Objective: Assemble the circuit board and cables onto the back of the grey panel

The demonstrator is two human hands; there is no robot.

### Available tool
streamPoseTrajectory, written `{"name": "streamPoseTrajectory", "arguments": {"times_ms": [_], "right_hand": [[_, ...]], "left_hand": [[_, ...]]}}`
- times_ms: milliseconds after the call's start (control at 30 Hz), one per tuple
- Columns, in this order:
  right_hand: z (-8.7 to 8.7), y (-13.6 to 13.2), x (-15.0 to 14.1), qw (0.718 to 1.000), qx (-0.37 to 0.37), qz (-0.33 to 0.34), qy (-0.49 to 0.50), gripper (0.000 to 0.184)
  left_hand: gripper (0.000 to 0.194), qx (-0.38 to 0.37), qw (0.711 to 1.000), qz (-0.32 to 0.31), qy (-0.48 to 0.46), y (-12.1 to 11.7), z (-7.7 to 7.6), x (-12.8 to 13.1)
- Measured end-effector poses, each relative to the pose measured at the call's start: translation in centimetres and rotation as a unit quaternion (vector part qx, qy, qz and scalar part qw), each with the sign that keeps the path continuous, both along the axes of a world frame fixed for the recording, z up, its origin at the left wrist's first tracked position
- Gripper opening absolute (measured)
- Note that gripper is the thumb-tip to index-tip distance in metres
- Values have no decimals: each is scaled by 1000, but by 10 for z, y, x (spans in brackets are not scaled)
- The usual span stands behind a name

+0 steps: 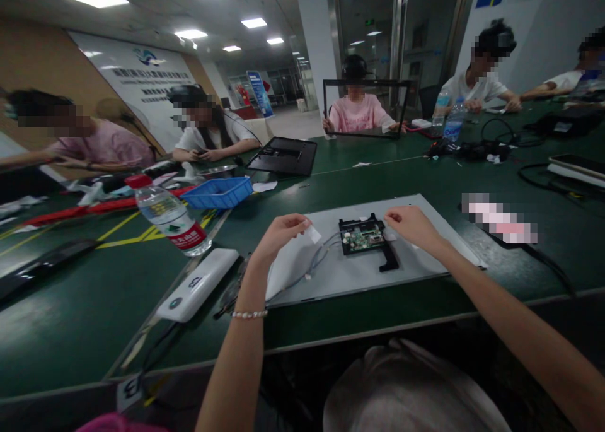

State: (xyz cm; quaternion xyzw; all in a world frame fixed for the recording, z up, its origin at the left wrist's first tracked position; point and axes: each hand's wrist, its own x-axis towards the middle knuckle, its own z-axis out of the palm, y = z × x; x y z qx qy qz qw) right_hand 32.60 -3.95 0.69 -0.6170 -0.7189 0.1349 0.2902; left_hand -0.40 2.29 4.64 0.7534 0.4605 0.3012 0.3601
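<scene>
My left hand (287, 231) is closed in a pinch on a small white piece of paper or tape (313, 233), held above the left part of a flat grey panel (326, 279). Fingers pinched together, my right hand (410, 224) is at the right upper corner of a black bracket (390, 255); a pale scrap (390, 236) shows just below the fingertips, and I cannot tell whether they hold it. A green circuit board (366, 238) sits in the bracket on the panel. Grey cables (314, 258) run from its left side.
Left of the panel stand a water bottle (172, 221), a white power bank (198, 287) and a blue tray (220, 193). A phone (498, 221) lies to the right. Across the table, a person holds up a black frame (366, 83), near a black plastic cover (283, 156).
</scene>
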Motion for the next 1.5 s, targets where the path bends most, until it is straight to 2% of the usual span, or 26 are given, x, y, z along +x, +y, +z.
{"name": "streamPoseTrajectory", "arguments": {"times_ms": [267,367,500,567,733,833,1000,1267,1500], "right_hand": [[-4,-4,-17,997,54,53,-6,23],[-4,-7,-24,995,79,62,-6,24],[3,-11,-36,987,109,115,-10,28],[8,-14,-44,977,123,168,-34,31],[16,-19,-78,926,164,315,-129,34],[13,-17,-100,897,189,356,-180,25],[2,-9,-123,875,199,362,-250,14],[0,-16,-116,886,190,331,-265,17],[-8,-16,-119,892,204,321,-242,19]], "left_hand": [[28,-21,995,-56,82,0,-19,10],[30,11,991,-38,125,2,-20,8],[33,93,988,34,121,1,-12,6],[29,132,985,42,107,0,-8,6],[25,139,984,-53,99,-3,-7,10],[23,138,981,-82,106,-3,-10,12],[20,135,979,-105,112,-3,-13,11],[16,93,974,-155,138,-10,-11,14],[10,87,970,-163,156,-9,-20,12]]}}
